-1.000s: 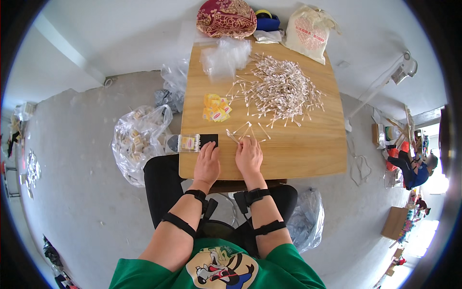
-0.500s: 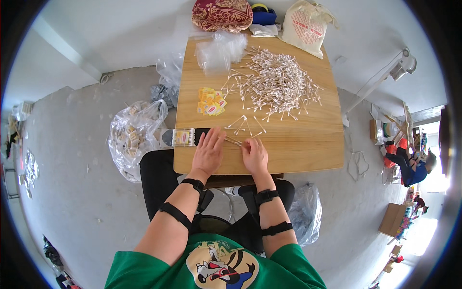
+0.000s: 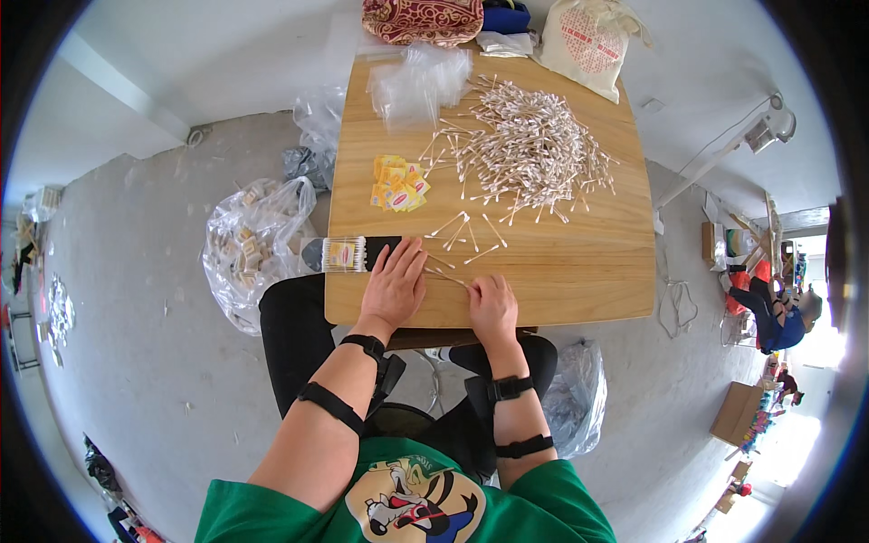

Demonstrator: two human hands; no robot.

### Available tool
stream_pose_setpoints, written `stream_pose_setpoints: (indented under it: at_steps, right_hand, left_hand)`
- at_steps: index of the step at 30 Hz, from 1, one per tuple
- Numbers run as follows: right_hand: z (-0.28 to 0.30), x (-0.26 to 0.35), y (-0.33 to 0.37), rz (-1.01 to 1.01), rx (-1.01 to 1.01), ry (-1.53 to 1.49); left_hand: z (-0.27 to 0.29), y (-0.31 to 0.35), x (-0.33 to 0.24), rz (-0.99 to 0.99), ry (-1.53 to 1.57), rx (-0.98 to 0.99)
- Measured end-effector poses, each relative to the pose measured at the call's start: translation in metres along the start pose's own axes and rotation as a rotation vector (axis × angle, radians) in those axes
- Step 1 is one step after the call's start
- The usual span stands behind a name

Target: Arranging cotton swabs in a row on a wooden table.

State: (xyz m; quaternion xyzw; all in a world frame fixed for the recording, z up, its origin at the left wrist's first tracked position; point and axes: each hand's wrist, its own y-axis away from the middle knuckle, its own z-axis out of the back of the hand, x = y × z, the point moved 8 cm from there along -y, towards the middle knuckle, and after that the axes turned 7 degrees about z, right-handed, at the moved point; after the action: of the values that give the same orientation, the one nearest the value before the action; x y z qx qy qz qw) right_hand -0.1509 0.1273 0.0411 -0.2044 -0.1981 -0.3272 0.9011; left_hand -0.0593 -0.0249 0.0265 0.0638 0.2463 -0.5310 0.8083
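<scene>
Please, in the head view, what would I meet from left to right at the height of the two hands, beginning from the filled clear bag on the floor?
Clear bag, cotton-swab pack, left hand, right hand, pale cord, co-worker in blue.

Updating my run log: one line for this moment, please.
left hand: at black piece; right hand: at cotton swab; swab pile; yellow cards

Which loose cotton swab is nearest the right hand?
The swab lowest in the picture, its right end at the right hand; the other loose swabs lie farther up and stop short of it.
</scene>
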Motion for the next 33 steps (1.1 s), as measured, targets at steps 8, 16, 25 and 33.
stream_pose_setpoints:
  at_steps: [8,16,25,33]
  right_hand:
    - [0.011,-0.013,0.022,-0.124,-0.003,-0.009]
    - [-0.015,0.017,-0.005,-0.032,0.013,0.028]
    - [0.02,-0.02,0.022,-0.119,0.023,0.036]
    - [0.031,0.004,0.074,-0.071,0.179,-0.13]
  left_hand:
    - [0.003,0.001,0.0,-0.017,0.017,-0.038]
    - [-0.005,0.004,-0.001,-0.064,0.015,0.014]
    - [-0.01,0.004,-0.001,-0.067,-0.095,0.025]
    - [-0.007,0.003,0.004,-0.03,0.031,0.004]
